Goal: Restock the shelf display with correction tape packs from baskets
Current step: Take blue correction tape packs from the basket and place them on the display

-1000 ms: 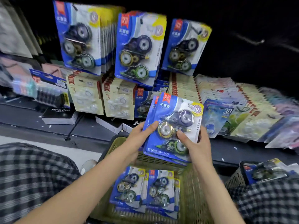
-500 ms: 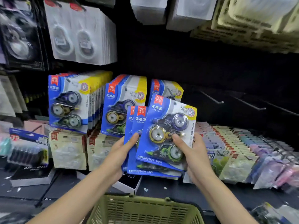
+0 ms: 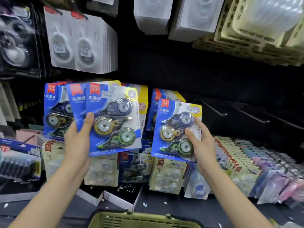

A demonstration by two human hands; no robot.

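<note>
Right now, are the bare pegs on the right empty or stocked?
Empty. The pegs jut bare from the dark backboard; the right hand holds one pack beside them.

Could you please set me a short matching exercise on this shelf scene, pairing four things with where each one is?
Things:
1. single correction tape pack
2. small stack of packs
3. green basket
4. empty pegs

Places:
A. bottom edge of the view, below the shelf
B. held by the right hand
C. on the dark back wall, right of the hanging blue packs
D. held by the left hand

Pairs: 1-B, 2-D, 3-A, 4-C
</note>
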